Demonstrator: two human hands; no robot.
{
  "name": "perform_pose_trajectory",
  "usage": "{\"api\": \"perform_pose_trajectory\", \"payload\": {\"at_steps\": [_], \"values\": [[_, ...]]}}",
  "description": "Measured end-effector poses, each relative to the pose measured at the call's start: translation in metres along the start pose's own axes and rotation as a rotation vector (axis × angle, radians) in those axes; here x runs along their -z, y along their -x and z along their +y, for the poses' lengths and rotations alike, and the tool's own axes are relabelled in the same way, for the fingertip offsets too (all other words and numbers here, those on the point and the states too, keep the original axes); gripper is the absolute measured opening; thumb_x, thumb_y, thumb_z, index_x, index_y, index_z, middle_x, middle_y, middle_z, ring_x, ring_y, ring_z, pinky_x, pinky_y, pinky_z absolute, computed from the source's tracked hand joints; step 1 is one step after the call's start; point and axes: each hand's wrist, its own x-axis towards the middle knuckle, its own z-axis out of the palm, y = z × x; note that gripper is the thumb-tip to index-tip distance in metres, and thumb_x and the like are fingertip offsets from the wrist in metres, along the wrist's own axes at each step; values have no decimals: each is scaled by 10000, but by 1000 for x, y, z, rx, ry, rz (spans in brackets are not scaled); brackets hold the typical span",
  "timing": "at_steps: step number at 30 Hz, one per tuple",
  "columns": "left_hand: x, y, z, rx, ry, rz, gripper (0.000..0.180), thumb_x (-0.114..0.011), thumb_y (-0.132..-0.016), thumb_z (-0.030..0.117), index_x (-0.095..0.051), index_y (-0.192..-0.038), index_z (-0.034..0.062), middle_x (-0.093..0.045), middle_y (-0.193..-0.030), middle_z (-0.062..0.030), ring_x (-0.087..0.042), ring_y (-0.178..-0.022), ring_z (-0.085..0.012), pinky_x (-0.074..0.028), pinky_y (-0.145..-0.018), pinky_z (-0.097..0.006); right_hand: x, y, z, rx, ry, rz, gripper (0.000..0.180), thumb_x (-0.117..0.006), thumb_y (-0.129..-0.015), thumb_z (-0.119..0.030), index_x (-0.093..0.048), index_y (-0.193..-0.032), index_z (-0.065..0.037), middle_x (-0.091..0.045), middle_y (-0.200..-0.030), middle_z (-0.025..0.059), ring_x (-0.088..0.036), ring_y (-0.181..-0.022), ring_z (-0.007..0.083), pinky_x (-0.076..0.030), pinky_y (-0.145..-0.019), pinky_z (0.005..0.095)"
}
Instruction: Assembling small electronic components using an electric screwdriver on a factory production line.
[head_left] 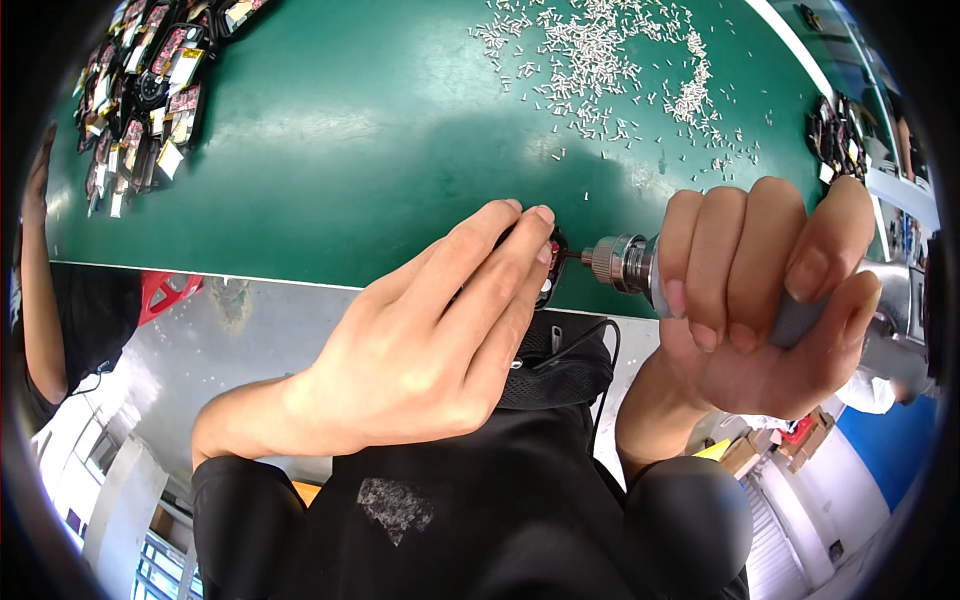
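Device and driver at the near edge of the table. We see the device [553, 268] only in part: a small, dark-cased piece with some red inside, beside the table's near edge, much of it covered by the left hand [430, 330]. It appears to stand tilted, its exposed side turned toward the driver [625, 264]; whether it rests on the table we cannot tell. The left hand has hold of it, fingers nearly straight and close together across its top, thumb out of sight. From the right, the thin bit [572, 256] reaches the device, though we cannot make out a screw at its tip. The right hand [760, 300] is wrapped round the driver's body, fingers curled firmly over it. We judge the step in hand to be the driving of a screw into the casing; the next move calls for a steady device, the bit kept in line with the hole, and even pressure, lest the tip slip toward the fingers nearby. Beyond, on the green table [330, 180], we note loose screws [590, 60] strewn at the far side and a pile [150, 90] of similar opened units, with pale and red parts showing, at far left. A smaller heap [838, 140] lies at right, and a bare arm [40, 310] of another person shows at the left rim.
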Motion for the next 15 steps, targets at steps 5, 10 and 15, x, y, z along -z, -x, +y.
{"api": "perform_pose_trajectory", "payload": {"at_steps": [5,10,15], "values": [[6,0,-10,-1,42,-53,368,-655,-630,-35,-584,-974,-145,-586,-1074,-229,-592,-945,-350,-544,-720,-374,-10,-11,14,65,14,63,241,-405,-972,-291,-401,-831,-96,-388,-541,-21,-339,-406,69,-358,-476,236],[21,-7,-7,-21,8,-127,433,-652,-628,-14,-559,-1034,-131,-544,-1166,-235,-564,-995,-356,-533,-760,-394,-14,-17,7,121,99,8,217,-457,-942,-244,-392,-815,-80,-363,-508,-24,-311,-382,67,-329,-436,227],[19,-3,0,-47,-25,-148,363,-596,-706,38,-571,-1034,-115,-550,-1153,-207,-542,-1045,-308,-516,-824,-345,-12,-9,11,78,-117,3,196,-579,-861,-130,-410,-806,-48,-398,-517,10,-351,-394,91,-332,-410,261]]}}
